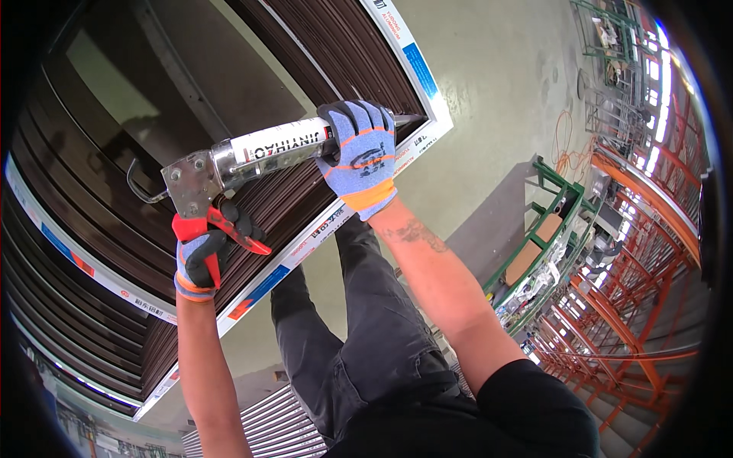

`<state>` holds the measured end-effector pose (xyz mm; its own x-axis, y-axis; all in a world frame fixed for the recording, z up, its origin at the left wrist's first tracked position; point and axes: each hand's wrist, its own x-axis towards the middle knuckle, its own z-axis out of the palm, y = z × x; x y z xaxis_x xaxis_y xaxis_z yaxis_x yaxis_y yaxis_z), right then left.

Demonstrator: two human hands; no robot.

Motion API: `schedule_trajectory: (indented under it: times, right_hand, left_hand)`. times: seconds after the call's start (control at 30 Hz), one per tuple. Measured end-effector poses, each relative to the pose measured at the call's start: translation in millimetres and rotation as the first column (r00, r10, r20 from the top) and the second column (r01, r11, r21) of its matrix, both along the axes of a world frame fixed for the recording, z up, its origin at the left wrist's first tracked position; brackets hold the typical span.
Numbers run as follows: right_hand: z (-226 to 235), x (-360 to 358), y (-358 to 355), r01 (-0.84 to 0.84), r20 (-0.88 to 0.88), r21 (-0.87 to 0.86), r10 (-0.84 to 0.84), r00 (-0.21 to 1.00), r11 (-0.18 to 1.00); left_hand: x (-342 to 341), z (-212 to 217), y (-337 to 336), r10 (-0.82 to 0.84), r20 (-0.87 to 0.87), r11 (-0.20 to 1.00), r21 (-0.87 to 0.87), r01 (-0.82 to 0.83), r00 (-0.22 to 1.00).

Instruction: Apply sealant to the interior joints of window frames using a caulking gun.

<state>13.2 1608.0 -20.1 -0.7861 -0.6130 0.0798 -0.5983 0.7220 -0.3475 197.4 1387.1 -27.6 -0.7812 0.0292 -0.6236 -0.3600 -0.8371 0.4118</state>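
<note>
A caulking gun [197, 177] with a metal body, a red handle and a white sealant tube [263, 146] lies across my view, front end to the right. My left hand [200, 263], in a blue-grey glove with black palm and orange cuff, is closed round the red handle [191, 229] and trigger. My right hand [360, 156], gloved alike, wraps the front part of the tube. Beyond that hand the tip reaches the corner of a dark brown window frame [305, 80], which has white printed protective film [305, 248] along its edges. My right hand hides part of the nozzle.
Another dark brown slatted frame [84, 320] lies at the left. On the right stands a green cart [527, 244] with cardboard in it, near orange racks [626, 320]. An orange hose [565, 156] lies on the grey floor [489, 84]. Metal bars [279, 424] are low behind my legs.
</note>
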Motion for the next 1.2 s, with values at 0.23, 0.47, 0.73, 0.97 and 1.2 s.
schedule_trajectory:
  times: [0.23, 0.47, 0.73, 0.97, 1.2]
  right_hand:
    - [1, -1, -2, -0.044, 0.028, 0.026, 0.043, 0.999, 0.999]
    - [-3, -4, -1, -0.058, 0.005, -0.032, 0.058, 0.998, 0.998]
    - [-1, 0, -1, -0.056, 0.020, -0.010, 0.056, 0.998, 0.998]
    - [-3, 2, 0, -0.031, 0.027, 0.090, 0.028, 0.999, 0.995]
    - [-3, 1, -3, -0.045, 0.058, 0.058, 0.042, 0.997, 0.997]
  left_hand:
    - [8, 2, 6, 0.031, -0.002, 1.000, 0.001, -0.031, 1.000]
    - [12, 4, 15, 0.065, 0.015, 0.993, -0.096, -0.063, 0.998]
    - [9, 11, 2, -0.033, -0.022, 0.989, -0.145, 0.029, 0.999]
    - [-7, 16, -14, -0.137, 0.050, 0.979, -0.143, 0.142, 0.989]
    - [-7, 18, -29, -0.166, 0.007, 0.979, -0.122, 0.165, 0.986]
